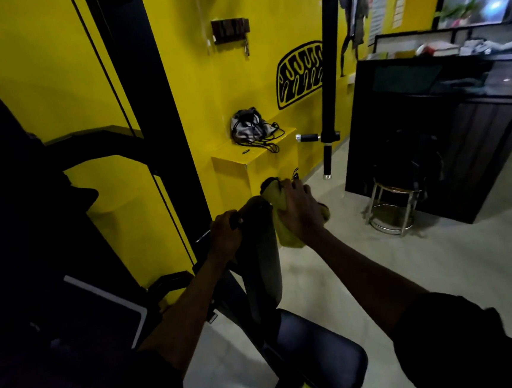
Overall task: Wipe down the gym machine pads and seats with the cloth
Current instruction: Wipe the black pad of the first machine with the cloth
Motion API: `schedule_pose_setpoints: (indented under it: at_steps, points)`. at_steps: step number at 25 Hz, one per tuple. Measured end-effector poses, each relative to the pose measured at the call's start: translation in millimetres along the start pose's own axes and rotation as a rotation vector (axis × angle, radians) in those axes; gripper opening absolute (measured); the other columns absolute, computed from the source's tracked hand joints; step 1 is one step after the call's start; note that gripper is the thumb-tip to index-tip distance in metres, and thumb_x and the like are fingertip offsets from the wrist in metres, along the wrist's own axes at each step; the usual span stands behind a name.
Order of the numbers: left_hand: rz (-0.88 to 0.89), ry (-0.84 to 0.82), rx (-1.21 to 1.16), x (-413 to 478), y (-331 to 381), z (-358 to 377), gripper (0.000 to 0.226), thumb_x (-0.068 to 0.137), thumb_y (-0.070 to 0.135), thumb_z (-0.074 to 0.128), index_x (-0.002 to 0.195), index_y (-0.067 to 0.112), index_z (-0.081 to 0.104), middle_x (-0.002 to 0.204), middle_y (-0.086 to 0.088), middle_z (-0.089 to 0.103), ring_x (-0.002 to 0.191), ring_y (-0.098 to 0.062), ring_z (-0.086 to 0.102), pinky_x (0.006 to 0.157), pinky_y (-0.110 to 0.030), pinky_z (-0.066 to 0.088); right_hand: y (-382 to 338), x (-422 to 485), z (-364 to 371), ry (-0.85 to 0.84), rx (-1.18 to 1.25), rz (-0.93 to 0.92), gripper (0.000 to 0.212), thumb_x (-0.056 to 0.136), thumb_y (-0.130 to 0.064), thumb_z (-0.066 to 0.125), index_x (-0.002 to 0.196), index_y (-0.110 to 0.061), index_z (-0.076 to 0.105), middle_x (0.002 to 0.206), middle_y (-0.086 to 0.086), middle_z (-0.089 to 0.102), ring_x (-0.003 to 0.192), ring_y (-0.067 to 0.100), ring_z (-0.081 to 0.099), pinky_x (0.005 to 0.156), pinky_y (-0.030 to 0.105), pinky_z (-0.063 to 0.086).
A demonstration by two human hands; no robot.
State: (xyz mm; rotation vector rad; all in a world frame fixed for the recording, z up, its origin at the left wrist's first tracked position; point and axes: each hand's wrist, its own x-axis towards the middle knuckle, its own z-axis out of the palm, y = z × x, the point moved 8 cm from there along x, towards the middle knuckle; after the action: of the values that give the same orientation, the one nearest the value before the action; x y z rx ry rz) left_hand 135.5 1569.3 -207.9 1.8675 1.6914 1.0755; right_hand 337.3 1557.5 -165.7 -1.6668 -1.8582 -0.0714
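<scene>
Gym machine (pixel 166 108) is seen as a black frame against the yellow wall. Its upright back pad (pixel 263 255) stands in the middle of the view, and the seat (pixel 319 352) lies below it, nearer the camera. Both are judged to be firm foam under smooth vinyl: fixed in place, stiff enough to be pressed on hard, somewhat slippery, and not fragile. The back pad may tilt on its mount, so it is best steadied at an edge while it is rubbed.

The cloth (pixel 288 237), yellow, is bunched against the upper right side of the back pad, with part of it hanging below the hand. It is judged light, soft and limp, and is best taken as a wad in the palm so that a broad face is laid on the vinyl.

The right hand (pixel 301 213) is closed over the cloth, its grip pinching the wad and pressing it to the pad. The left hand (pixel 226 236) is curled round the pad's upper left edge. Exactly what is caught within that grip cannot be told.
</scene>
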Motion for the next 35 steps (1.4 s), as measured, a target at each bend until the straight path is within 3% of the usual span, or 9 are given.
schedule_pose_setpoints:
  at_steps: [5, 10, 11, 12, 13, 18, 27, 31, 35]
  points:
    - [-0.129, 0.021, -0.214, -1.6, -26.2, -2.0, 0.032, 0.098, 0.008, 0.057, 0.130, 0.008, 0.060, 0.124, -0.004, 0.060, 0.113, -0.017, 0.056, 0.092, -0.026, 0.043, -25.8, 11.8, 51.6, -0.180, 0.106, -0.187, 0.072, 0.078, -0.034, 0.070, 0.142, -0.012, 0.045, 0.139, 0.016, 0.044, 0.124, 0.038, 0.043, 0.086, 0.044, 0.050]
    - [-0.162, 0.017, -0.388, -1.6, -47.3, -8.0, 0.029, 0.099, 0.016, 0.059, 0.127, 0.012, 0.066, 0.125, -0.001, 0.065, 0.113, -0.012, 0.060, 0.094, -0.019, 0.050, -5.4, 4.4, 38.3, 0.000, 0.254, -0.243, 0.051, 0.087, -0.049, 0.062, 0.129, -0.021, 0.065, 0.129, 0.008, 0.053, 0.118, 0.034, 0.049, 0.097, 0.053, 0.049]
    - [-0.175, 0.016, -0.411, -1.5, -50.7, -7.9, 0.029, 0.098, 0.016, 0.060, 0.126, 0.012, 0.067, 0.125, -0.001, 0.065, 0.114, -0.012, 0.061, 0.098, -0.025, 0.051, -7.4, 8.2, 38.3, 0.036, 0.210, -0.279, 0.048, 0.085, -0.049, 0.065, 0.124, -0.021, 0.067, 0.130, 0.005, 0.050, 0.121, 0.035, 0.045, 0.081, 0.050, 0.043]
    - [-0.182, 0.011, -0.433, -1.2, -53.1, -7.8, 0.029, 0.097, 0.015, 0.061, 0.125, 0.012, 0.067, 0.124, 0.000, 0.066, 0.115, -0.012, 0.062, 0.100, -0.028, 0.050, -10.7, 12.3, 42.1, 0.025, 0.213, -0.287, 0.049, 0.085, -0.048, 0.066, 0.126, -0.020, 0.065, 0.136, 0.003, 0.046, 0.128, 0.035, 0.039, 0.097, 0.037, 0.025]
    - [-0.185, -0.006, -0.448, -0.6, -53.0, -7.4, 0.029, 0.096, 0.013, 0.061, 0.125, 0.011, 0.067, 0.124, -0.001, 0.066, 0.114, -0.011, 0.062, 0.100, -0.028, 0.050, -13.2, 16.7, 50.5, -0.015, 0.263, -0.262, 0.054, 0.087, -0.050, 0.064, 0.131, -0.020, 0.059, 0.143, 0.004, 0.042, 0.134, 0.034, 0.035, 0.110, 0.057, 0.035]
    - [-0.411, -0.138, -0.759, 2.1, -58.2, -4.7, 0.033, 0.101, 0.027, 0.051, 0.119, 0.006, 0.070, 0.114, -0.007, 0.073, 0.106, -0.023, 0.069, 0.092, -0.035, 0.055, -22.8, -5.5, 75.6, 0.022, 0.430, -0.047, 0.062, 0.091, -0.054, 0.047, 0.143, -0.020, 0.043, 0.154, 0.009, 0.032, 0.142, 0.031, 0.032, 0.110, 0.047, 0.038]
    - [-0.392, -0.435, -0.750, 9.2, -65.4, -6.3, 0.078, 0.101, 0.061, 0.017, 0.129, 0.005, 0.062, 0.130, -0.010, 0.065, 0.123, -0.030, 0.058, 0.106, -0.044, 0.043, -28.9, 0.8, 73.7, 0.163, 0.305, 0.058, 0.048, 0.099, -0.048, 0.041, 0.137, -0.022, 0.052, 0.152, 0.005, 0.041, 0.146, 0.031, 0.031, 0.110, 0.053, 0.040]
    - [-0.366, -0.523, -0.655, 19.8, -61.6, -12.1, 0.090, 0.099, 0.065, 0.004, 0.132, 0.001, 0.059, 0.127, -0.025, 0.057, 0.113, -0.041, 0.056, 0.119, -0.054, 0.021, -54.3, -66.8, 83.5, 0.247, 0.362, -0.012, 0.049, 0.101, -0.032, 0.052, 0.148, -0.019, 0.046, 0.160, 0.007, 0.031, 0.151, 0.028, 0.024, 0.116, 0.036, 0.033]
    - [-0.320, -0.577, -0.620, 32.7, -55.8, -12.4, 0.094, 0.098, 0.065, 0.001, 0.115, 0.003, 0.069, 0.118, -0.014, 0.070, 0.117, -0.029, 0.062, 0.107, -0.050, 0.042, -65.5, -83.9, 99.4, 0.233, 0.284, -0.058, 0.054, 0.098, -0.027, 0.058, 0.150, -0.026, 0.043, 0.163, 0.009, 0.025, 0.152, 0.033, 0.017, 0.111, 0.050, 0.041]
